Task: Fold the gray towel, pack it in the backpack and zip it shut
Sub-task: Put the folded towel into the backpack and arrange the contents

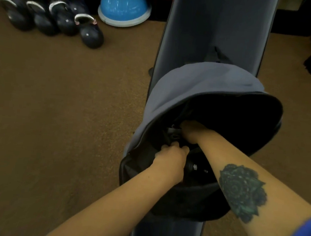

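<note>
Head view: the left hand [170, 155] has its fingers curled over the near edge of the opening, apparently to hold it apart. The right hand [191, 132] reaches inside; its fingers are hidden, so their state cannot be told. A pale grey scrap [172, 131] beside it may be the towel. The soft grey fabric backpack [201, 84], unzipped, lies on a long grey padded bench [215, 25].

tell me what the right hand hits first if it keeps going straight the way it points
Probably the backpack's dark inner lining: the right hand already reaches into the open mouth, beside something pale gray. Depth inside is unclear.
</note>
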A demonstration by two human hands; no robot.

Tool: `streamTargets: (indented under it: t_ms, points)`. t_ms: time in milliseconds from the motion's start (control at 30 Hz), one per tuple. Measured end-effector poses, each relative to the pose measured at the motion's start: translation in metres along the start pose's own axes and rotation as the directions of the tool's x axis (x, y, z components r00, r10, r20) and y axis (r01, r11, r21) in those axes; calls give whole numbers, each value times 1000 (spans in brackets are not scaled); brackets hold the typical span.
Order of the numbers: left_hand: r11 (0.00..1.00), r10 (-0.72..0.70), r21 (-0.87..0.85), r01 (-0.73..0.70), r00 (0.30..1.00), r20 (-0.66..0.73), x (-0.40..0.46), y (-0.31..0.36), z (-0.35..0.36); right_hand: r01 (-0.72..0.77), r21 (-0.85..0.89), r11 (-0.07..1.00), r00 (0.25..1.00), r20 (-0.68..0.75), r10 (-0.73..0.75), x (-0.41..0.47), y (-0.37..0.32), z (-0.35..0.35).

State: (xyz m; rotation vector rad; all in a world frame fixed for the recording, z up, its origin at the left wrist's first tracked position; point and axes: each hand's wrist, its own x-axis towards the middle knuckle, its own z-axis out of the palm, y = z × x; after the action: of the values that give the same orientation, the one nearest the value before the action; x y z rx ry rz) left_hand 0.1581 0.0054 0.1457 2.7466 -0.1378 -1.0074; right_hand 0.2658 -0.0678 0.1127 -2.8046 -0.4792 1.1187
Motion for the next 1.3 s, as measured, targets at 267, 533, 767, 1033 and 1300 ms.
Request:
streamTargets:
  t_ms: [267, 533, 767, 1033, 1300]
  points:
    - [1000, -7, 11, 6, 1000, 19, 2, 1, 0, 25, 15, 1000, 1000, -1, -25, -3, -2, -12]
    - [1000, 17, 15, -17, 999, 48, 16, 3, -18, 12, 176, 984, 976, -217, 27, -40, 30, -38]
    - [1000, -5, -13, 7, 991, 132, 55, 6, -49, 37, 317, 948, 866, -484, 128, -92, 46, -21]
    - [956, 58, -292, -40, 997, 56, 79, -3, -58, -13, 271, 963, 960, -265, 88, -82, 33, 5]
    - [893, 82, -434, -116, 992, -96, 79, -16, -51, -6, 251, 968, 953, -290, 82, -60, 12, 13]
